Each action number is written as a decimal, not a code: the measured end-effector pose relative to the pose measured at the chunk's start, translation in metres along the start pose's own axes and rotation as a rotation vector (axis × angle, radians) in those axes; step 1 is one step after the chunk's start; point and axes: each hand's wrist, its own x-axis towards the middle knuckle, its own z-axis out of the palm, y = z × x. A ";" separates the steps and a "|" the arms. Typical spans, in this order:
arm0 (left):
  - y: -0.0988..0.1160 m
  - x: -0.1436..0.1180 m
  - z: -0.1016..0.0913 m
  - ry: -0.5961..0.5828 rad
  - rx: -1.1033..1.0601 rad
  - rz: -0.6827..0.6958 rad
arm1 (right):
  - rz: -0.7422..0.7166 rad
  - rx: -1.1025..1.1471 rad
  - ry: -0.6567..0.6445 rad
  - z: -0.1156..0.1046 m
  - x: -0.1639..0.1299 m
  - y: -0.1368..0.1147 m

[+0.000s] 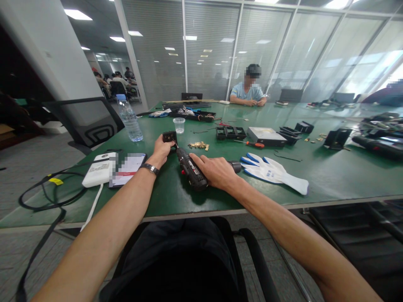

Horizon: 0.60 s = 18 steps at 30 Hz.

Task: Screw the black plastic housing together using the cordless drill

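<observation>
My left hand (161,152) is closed on a small black plastic part (170,136), holding it up on edge over the green table (220,201). My right hand (218,171) wraps round a black cordless screwdriver (192,172) that lies on its side. Its bit points at the black part and seems to touch it; the exact contact is too small to make out. Just beyond the tool's tip lies a pile of small brass-coloured pieces (199,145). A white and blue work glove (272,171) rests to the right of my right hand.
Left of my arm are a phone (128,170), a white power bank (100,169) and black cables. A water bottle (129,119) and a plastic cup (179,126) stand behind. Black frames (231,133), a metal box (266,136) and an orange-handled screwdriver (255,144) lie ahead. Someone (248,90) sits opposite.
</observation>
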 end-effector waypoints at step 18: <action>-0.002 0.001 -0.001 -0.005 -0.001 0.015 | 0.002 0.006 -0.005 0.000 0.000 0.000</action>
